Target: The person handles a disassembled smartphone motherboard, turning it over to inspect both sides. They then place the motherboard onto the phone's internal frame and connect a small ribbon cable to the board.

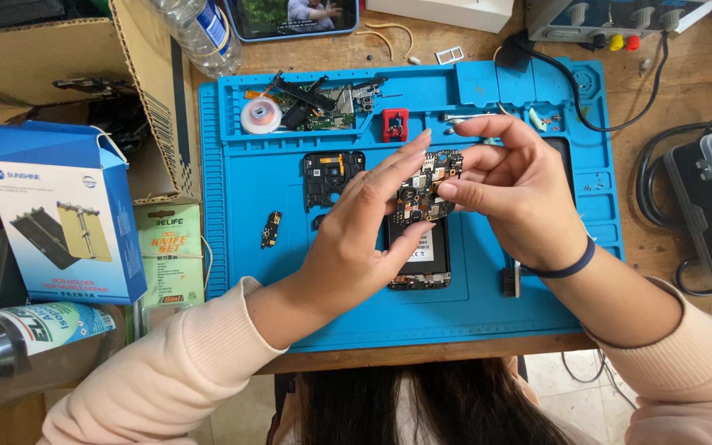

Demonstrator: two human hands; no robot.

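Blue repair mat (488,305) covers the wooden desk, cardboard box (84,74) at left; an opened phone (419,251) lies beneath both hands, left hand (364,239) and right hand (521,189) together pinching a small circuit board (427,188) above it

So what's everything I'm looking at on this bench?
Circuit board: one, dark, held above the mat.
Opened phone: one, black, on the mat under the hands.
Work mat: one, blue, centre of the table.
Black frame part: one, on the mat, left of the hands.
Tape roll: one, white, mat's top tray.
Blue box: one, left.
Plastic bottle: one, clear, top left.
Left hand: touches the board.
Right hand: grips the board.
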